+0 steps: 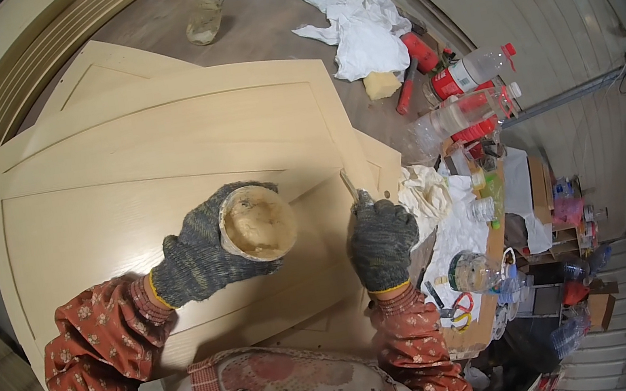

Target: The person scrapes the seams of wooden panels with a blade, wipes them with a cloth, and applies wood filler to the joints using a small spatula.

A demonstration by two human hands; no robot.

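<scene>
My left hand (199, 250), in a dark grey knit glove, is wrapped round a white tub (230, 249) and holds it tilted over the panel. Beige putty-like paste (259, 227) coats the inside of the tub. In a matching glove, my right hand (383, 240) is closed on a slim, narrow tool (349, 185) that looks like a small putty knife. The tool's thin end points away from me over the right edge of the panel. Beneath both hands lies a cream cabinet door panel (159, 154) with grooved, recessed sections, stacked on other panels.
Several panels (51, 40) stand at the far left. A murky bottle (208, 11), white cloth (350, 13) and yellow sponge (382, 84) lie on the far side. To the right are clear bottles (472, 111), a crumpled cloth (423, 194), a dirty jar (474, 271) and a cardboard box (601, 307).
</scene>
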